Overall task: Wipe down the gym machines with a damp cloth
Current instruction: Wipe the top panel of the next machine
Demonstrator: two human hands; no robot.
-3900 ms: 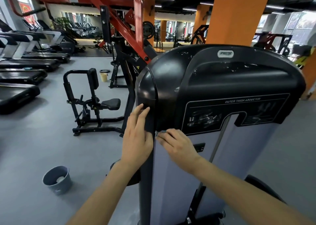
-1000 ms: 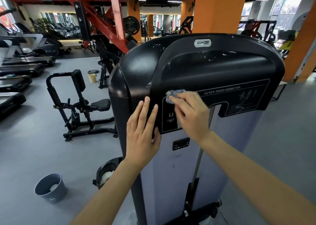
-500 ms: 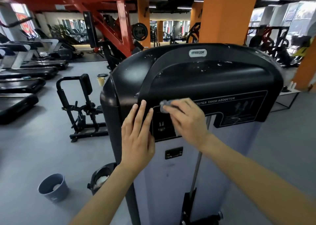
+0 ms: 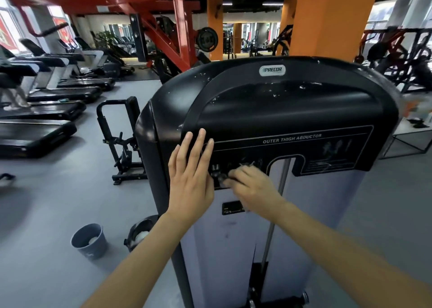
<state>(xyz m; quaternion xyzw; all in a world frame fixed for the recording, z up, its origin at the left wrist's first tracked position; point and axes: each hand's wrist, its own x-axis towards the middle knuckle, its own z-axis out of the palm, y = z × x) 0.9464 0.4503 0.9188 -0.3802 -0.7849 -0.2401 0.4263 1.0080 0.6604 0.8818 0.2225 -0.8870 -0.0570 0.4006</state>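
A black and grey gym machine [image 4: 275, 106] labelled as an outer thigh abductor fills the middle of the view, with water drops on its black top cover. My left hand [image 4: 190, 179] lies flat with straight fingers on the left side of the black label panel. My right hand [image 4: 251, 185] holds a small grey cloth [image 4: 223, 179] against the lower part of that panel, its fingers curled over the cloth. Most of the cloth is hidden under my fingers.
A grey bucket [image 4: 90, 241] stands on the floor at lower left, beside a black container [image 4: 140, 234] at the machine's base. A black seated machine [image 4: 121, 141] is behind to the left. Treadmills [image 4: 42, 113] line the left wall. An orange pillar [image 4: 332, 20] rises behind.
My right hand has slid the cloth downward on the label panel, from just below the title line to the panel's lower edge. My left hand stays flat on the panel.
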